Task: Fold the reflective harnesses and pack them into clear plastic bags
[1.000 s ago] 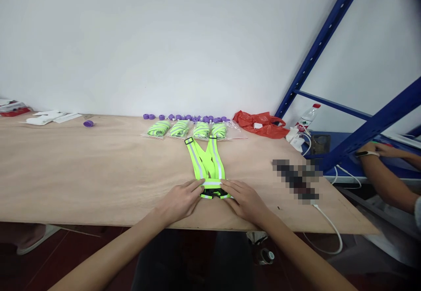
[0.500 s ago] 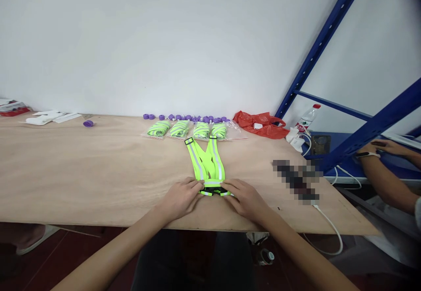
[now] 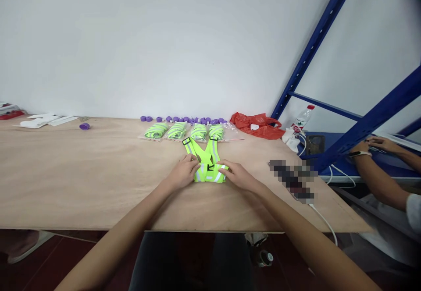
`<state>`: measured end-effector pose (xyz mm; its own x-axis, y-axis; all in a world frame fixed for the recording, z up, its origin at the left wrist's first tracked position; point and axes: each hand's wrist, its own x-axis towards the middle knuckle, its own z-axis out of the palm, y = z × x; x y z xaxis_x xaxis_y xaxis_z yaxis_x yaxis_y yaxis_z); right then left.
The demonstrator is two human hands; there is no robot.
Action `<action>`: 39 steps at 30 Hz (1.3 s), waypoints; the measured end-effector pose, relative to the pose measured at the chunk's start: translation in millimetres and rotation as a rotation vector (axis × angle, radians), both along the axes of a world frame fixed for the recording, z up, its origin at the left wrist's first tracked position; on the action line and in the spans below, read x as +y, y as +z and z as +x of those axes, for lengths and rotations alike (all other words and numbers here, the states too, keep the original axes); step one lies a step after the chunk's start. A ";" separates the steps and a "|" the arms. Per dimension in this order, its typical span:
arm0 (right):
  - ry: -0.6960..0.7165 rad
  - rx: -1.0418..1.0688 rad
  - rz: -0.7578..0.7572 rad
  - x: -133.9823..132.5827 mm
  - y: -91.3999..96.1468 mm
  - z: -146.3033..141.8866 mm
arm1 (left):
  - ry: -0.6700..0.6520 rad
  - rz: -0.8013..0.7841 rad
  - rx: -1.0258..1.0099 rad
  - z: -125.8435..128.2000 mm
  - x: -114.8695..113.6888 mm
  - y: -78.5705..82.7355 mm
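Observation:
A neon-yellow reflective vest [image 3: 205, 155] made of straps lies on the table with its lower part folded up into a flat bundle. Two straps with black buckles still stretch away from me toward the wall. My left hand [image 3: 184, 172] grips the left edge of the folded part, fingers on top. At the right edge, my right hand [image 3: 240, 175] pinches the fold between thumb and fingers. Just beyond the straps, several clear bags with folded yellow vests [image 3: 198, 132] lie in a row.
Purple rolls [image 3: 186, 119] line the wall. A red plastic bag [image 3: 258, 125] and a bottle [image 3: 302, 118] stand right of them, near the blue metal frame [image 3: 312, 45]. White papers [image 3: 42, 120] lie far left. A co-worker's hand [image 3: 383, 144] is at right, beyond a blurred dark object [image 3: 291, 181].
Both hands have moved away from me, rolling the vest's near end up over the straps. The bundle is thicker and the visible straps are shorter. The view has shifted slightly.

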<state>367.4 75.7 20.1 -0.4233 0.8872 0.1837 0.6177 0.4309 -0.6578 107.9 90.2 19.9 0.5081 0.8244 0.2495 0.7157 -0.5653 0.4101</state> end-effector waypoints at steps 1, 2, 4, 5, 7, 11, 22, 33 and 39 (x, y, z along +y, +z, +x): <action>-0.001 -0.001 0.007 6.7 -2.0 0.5 | 0.014 -0.005 0.008 1.5 6.1 -2.4; 0.000 -0.003 0.019 12.9 -4.8 0.9 | 0.026 -0.013 0.016 2.8 11.4 -4.9; 0.003 -0.010 0.049 23.5 -11.5 1.5 | 0.044 -0.033 0.032 4.2 20.0 -10.1; 0.002 -0.012 0.064 27.6 -15.0 1.6 | 0.051 -0.044 0.040 4.3 23.3 -12.6; 0.000 -0.020 0.093 33.4 -21.4 1.7 | 0.059 -0.063 0.047 3.5 27.8 -17.0; -0.044 -0.041 0.193 35.2 -28.7 0.3 | 0.070 -0.083 0.019 -0.6 30.8 -21.0; 0.067 -0.228 0.504 6.5 -27.7 -12.7 | 0.066 -0.063 -0.028 -1.6 21.2 -13.3; 0.012 -0.218 0.604 -40.9 -28.8 -3.4 | -0.046 0.115 0.135 3.5 -33.1 -9.1; 0.011 -0.236 0.588 -62.4 -24.7 -3.5 | -0.054 0.178 0.232 6.8 -60.4 -6.3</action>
